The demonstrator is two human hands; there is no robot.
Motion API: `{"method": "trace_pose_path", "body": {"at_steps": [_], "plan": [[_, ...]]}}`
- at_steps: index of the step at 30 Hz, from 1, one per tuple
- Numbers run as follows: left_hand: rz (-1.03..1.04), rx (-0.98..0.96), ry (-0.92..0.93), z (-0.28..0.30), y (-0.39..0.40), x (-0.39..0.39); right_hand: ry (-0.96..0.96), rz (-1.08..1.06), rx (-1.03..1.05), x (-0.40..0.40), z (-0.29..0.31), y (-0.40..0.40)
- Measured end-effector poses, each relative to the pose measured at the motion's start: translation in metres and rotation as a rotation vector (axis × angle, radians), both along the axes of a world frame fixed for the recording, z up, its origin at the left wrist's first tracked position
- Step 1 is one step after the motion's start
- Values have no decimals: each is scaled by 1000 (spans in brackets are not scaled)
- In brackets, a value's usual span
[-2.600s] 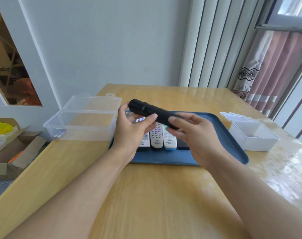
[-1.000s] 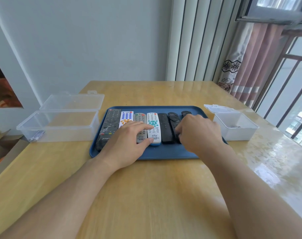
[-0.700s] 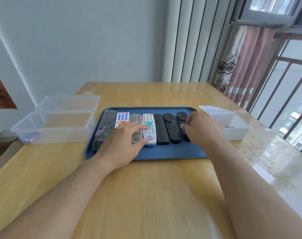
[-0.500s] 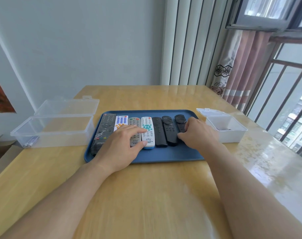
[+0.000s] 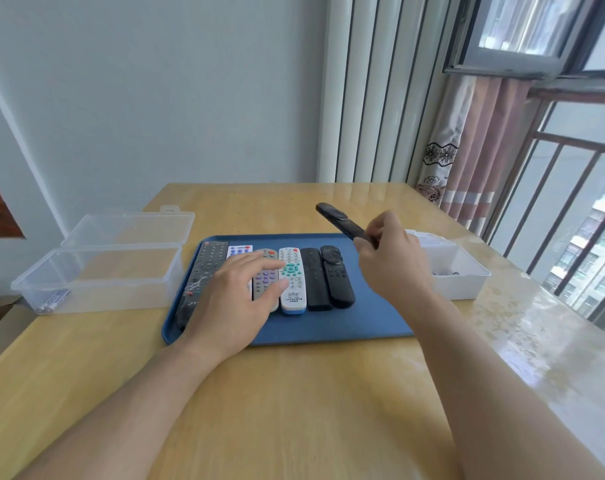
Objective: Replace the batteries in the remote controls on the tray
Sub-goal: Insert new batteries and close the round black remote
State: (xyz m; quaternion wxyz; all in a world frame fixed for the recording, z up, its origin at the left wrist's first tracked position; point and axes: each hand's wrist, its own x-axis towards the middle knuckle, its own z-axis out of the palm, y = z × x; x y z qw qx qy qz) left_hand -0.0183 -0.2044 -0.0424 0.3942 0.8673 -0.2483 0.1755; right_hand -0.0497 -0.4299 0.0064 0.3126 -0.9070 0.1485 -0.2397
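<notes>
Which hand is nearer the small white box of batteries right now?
Right. The right hand hovers just left of the white box, holding a black remote; the left hand rests on remotes across the tray.

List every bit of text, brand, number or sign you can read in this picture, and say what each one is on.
None can be read for certain.
Long black remote at the tray's left edge: pale lettering near its lower end, partly hidden by the left hand, too blurred to read.
White remote with teal buttons: small dark print below the buttons, too small to read.
White remote with blue buttons: button marks, too small.
Batteries in the clear box: blue labels, unreadable.
</notes>
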Motion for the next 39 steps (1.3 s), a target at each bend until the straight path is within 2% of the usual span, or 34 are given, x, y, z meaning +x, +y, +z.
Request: {"method": "trace_pose_path", "body": {"at_steps": [2, 4, 5, 7, 10, 15, 20, 35, 39], "plan": [[-7, -89, 45, 2, -2, -1, -35, 188, 320, -3, 3, 20], [-30, -239, 165, 6, -4, -2, 25, 414, 682, -6, 1, 40], [-54, -337, 237, 8, -5, -2, 66, 511, 807, -8, -1, 47], [-95, -552, 360, 13, -7, -3, 137, 645, 920, -11, -5, 57], [-125, -812, 452, 16, -7, -3, 158, 665, 978, -11, -8, 63], [-98, -918, 492, 14, -8, 0, 118, 611, 1119, -5, -18, 61], [-182, -955, 531, 14, -7, -1, 77, 535, 1126, -4, -21, 60], [-100, -892, 498, 15, -8, 0, 89, 513, 1034, -2, -20, 55], [-129, -976, 514, 23, -1, 3, 31, 479, 1026, 1, -19, 54]]}}
